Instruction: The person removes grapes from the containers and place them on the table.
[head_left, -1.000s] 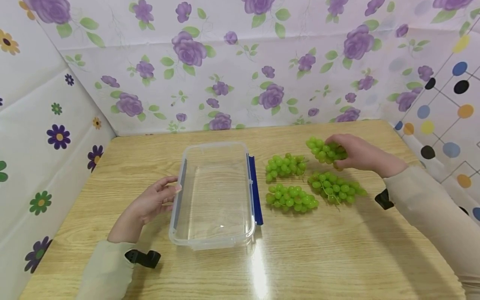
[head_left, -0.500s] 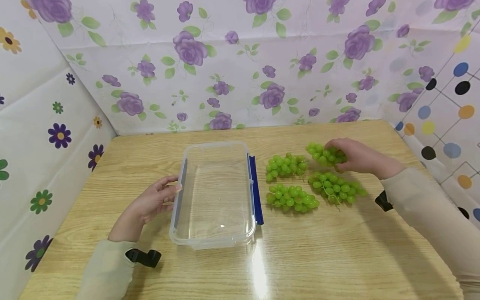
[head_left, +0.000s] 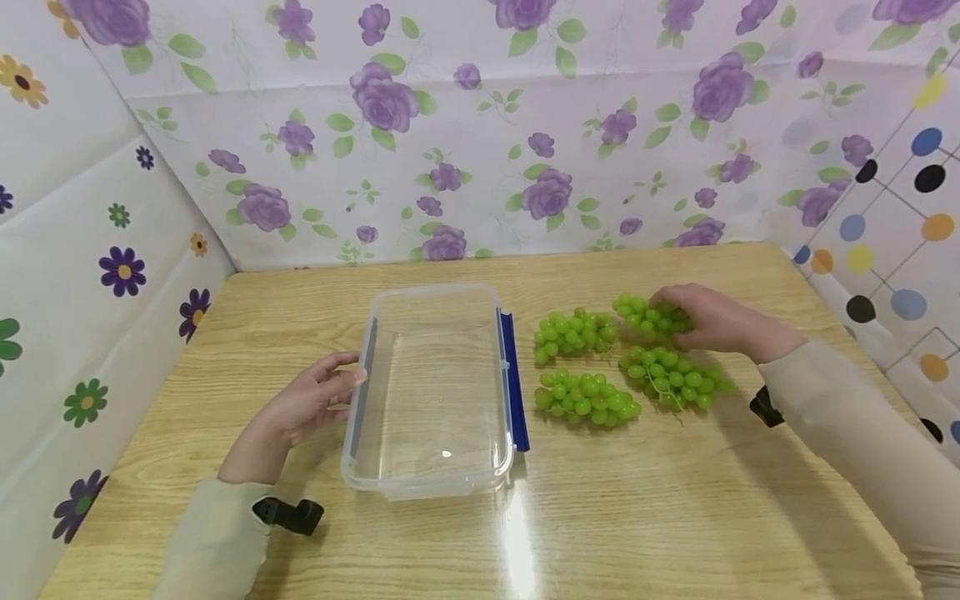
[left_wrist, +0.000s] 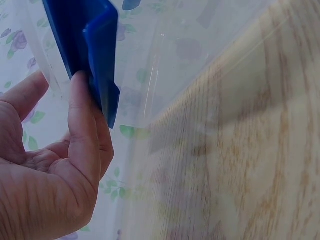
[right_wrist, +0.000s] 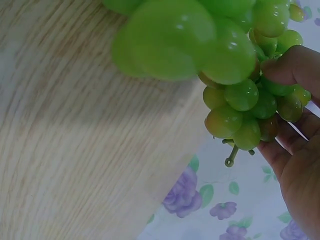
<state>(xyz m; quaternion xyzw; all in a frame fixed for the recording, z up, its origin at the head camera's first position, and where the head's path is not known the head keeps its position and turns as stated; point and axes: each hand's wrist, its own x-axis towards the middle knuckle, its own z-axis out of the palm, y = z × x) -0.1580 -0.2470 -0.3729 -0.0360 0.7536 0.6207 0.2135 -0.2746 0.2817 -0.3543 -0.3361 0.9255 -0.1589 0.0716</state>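
In the head view, my left hand [head_left: 318, 396] is at the left side of a clear plastic food container [head_left: 435, 400]. The left wrist view shows its thumb at the clear rim and its fingers against the blue latch flap [left_wrist: 102, 55], gripping that side. My right hand [head_left: 716, 321] holds a bunch of green grapes [head_left: 637, 312] at the back right, thumb on one side and fingers on the other. Three more bunches lie close by: one green bunch [head_left: 573, 333] behind, another [head_left: 588, 398] nearer, and a third [head_left: 675, 377] just below the right hand.
Everything stands on a wood-grain table [head_left: 600, 517]. A second blue flap [head_left: 514, 383] hangs out from the container's right side, near the grapes. Flower-patterned sheets [head_left: 480, 167] rise behind and to the left; a dotted sheet [head_left: 900, 250] stands at right.
My right hand has come down and slightly nearer with its bunch of grapes. The left hand and the container keep their place; the head view has shifted slightly.
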